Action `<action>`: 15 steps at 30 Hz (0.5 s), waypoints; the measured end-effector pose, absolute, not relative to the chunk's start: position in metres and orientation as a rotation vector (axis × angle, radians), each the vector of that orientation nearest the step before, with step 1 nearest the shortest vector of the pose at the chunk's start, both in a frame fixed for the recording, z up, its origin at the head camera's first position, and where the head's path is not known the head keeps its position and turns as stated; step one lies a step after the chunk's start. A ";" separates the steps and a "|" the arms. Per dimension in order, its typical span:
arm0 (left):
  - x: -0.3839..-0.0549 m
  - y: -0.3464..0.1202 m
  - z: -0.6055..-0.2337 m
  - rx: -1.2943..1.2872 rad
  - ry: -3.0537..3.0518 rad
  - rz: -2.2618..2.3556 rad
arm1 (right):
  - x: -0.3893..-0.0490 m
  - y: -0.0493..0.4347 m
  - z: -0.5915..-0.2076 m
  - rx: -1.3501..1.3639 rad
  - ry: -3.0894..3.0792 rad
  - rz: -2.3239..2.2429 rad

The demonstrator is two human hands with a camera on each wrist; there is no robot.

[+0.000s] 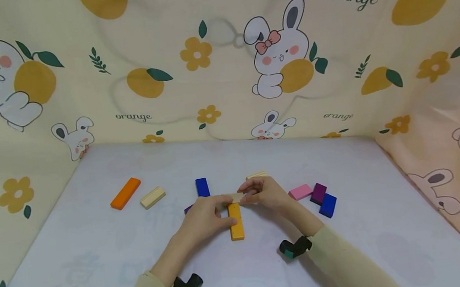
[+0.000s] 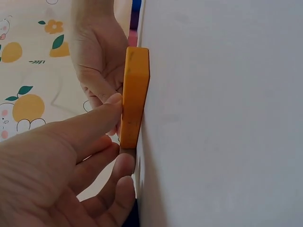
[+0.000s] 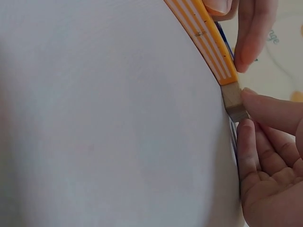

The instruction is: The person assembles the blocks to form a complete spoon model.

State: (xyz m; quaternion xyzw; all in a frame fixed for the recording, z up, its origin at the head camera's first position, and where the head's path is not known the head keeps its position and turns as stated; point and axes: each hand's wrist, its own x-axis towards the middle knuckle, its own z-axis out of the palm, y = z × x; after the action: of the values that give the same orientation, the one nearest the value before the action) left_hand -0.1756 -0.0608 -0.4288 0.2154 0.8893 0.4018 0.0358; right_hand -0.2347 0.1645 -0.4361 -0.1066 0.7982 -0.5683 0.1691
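Observation:
A yellow block (image 1: 236, 229) lies lengthwise on the white table in front of the person. Crosswise against its far end sits a plain wooden block (image 1: 235, 198). My right hand (image 1: 264, 194) pinches the right end of this wooden block between thumb and fingers, as the right wrist view shows the wooden block (image 3: 234, 101) at the fingertips. My left hand (image 1: 204, 218) rests its thumb on the yellow block (image 2: 136, 90), while its extended fingers reach to the wooden block's left end and partly hide it.
Left of the hands lie an orange block (image 1: 126, 193) and another wooden block (image 1: 153, 198). A blue block (image 1: 202, 187) stands out behind the left hand. To the right are a pink block (image 1: 300, 192), a purple block (image 1: 318, 193) and a second blue block (image 1: 328, 205). A patterned cloth (image 1: 222, 82) hangs behind.

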 end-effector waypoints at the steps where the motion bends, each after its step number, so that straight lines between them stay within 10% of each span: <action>1: -0.176 -0.061 -0.429 0.668 2.736 1.226 | -0.235 0.165 -0.436 -0.300 2.267 -1.621; 15: -0.175 -0.060 -0.427 0.640 2.771 1.157 | -0.216 0.175 -0.417 -0.092 2.256 -1.778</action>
State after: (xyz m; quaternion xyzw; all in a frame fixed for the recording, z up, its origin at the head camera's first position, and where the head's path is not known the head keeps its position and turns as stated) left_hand -0.1747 -0.0600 -0.4270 0.2083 0.9019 0.3767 0.0353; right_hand -0.2164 0.1753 -0.4169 -0.0317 0.7778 -0.6133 0.1335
